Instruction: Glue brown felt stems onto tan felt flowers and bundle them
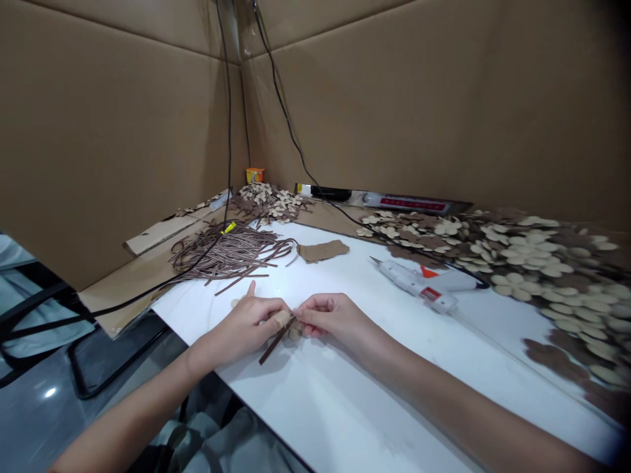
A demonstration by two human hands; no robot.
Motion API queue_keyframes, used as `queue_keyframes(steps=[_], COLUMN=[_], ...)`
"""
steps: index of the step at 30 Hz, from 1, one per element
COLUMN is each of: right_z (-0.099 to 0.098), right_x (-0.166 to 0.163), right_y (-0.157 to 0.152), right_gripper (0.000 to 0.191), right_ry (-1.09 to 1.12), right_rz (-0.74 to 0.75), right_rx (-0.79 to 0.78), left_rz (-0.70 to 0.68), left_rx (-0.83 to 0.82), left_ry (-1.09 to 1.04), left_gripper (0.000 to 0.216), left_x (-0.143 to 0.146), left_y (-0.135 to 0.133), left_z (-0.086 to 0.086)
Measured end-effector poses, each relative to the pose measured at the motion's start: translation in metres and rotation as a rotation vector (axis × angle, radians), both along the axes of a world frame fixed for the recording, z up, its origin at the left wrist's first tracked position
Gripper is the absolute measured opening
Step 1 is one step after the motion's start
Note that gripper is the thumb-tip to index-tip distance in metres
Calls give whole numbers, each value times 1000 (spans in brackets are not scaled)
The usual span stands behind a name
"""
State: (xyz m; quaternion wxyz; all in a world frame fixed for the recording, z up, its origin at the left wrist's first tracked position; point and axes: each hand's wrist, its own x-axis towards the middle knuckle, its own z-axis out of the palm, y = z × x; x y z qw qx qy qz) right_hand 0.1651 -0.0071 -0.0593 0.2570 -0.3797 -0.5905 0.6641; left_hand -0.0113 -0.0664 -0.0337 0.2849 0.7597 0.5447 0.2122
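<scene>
Pinching close together, the fingertips (282, 319) of the left hand (241, 325) and the right hand (328, 318) are closed on a thin dark brown strip (276, 341) and a small tan disc (294, 334). The fingers hide part of these pieces, so I cannot tell if they are joined. Both pieces are held just above the white board (315, 407), near its front edge. Another tan disc (234, 303) lies just beside the left hand. Farther ahead, a loose bundle of brown strips (229, 253) lies across the edge of a cardboard sheet (148, 263), and a torn brown cardboard scrap (323, 250) lies beside the bundle. To the right, a white hot glue gun (419, 282) with an orange part lies on its side. Beyond it spreads a large heap of tan and brown discs (532, 263), and a smaller heap (269, 202) lies near the far corner. Only this one strip is in the hands, and very many strips and discs still lie loose.
</scene>
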Motion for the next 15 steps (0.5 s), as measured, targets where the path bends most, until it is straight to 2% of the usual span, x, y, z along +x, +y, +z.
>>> queue_keyframes(steps=[3,10,15], right_z=[-2,1,1], right_x=[-1,-1,0], right_y=[1,-2,-3], right_gripper=[27,27,25], right_ry=[-11,-2,6], right_rz=[-9,-24,-39], right_rx=[4,2,-8], left_rz=[-6,124,161], left_rx=[20,36,77], left_ry=[16,6,7], left_gripper=[37,27,21], left_x=[2,8,8], left_y=[-1,0,1], left_z=[1,-5,-13])
